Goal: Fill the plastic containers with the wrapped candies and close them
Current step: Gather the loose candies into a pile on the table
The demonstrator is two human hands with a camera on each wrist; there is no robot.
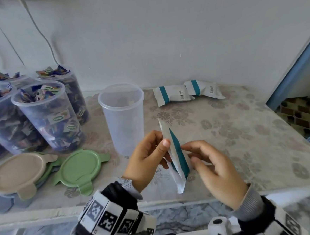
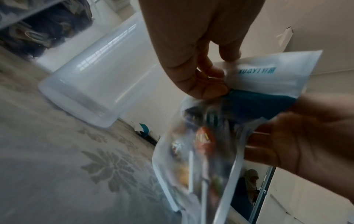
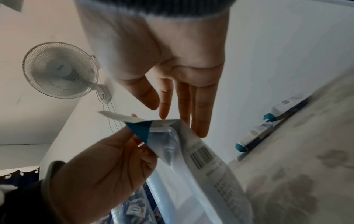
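A white plastic candy pouch with a teal stripe is being held upright above the floral-patterned tabletop, pinched near its top by the left hand. The right hand is being kept beside it, fingers relaxed and grasping nothing. An empty translucent plastic container is standing just behind.

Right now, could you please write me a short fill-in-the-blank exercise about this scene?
1. The left hand pinches a white pouch with a ____ stripe.
2. The container behind the hands holds ____ candies.
3. ____ more pouches lie by the wall.
4. The single lid beside the stack is ____.

Missing words: teal; no; Two; green
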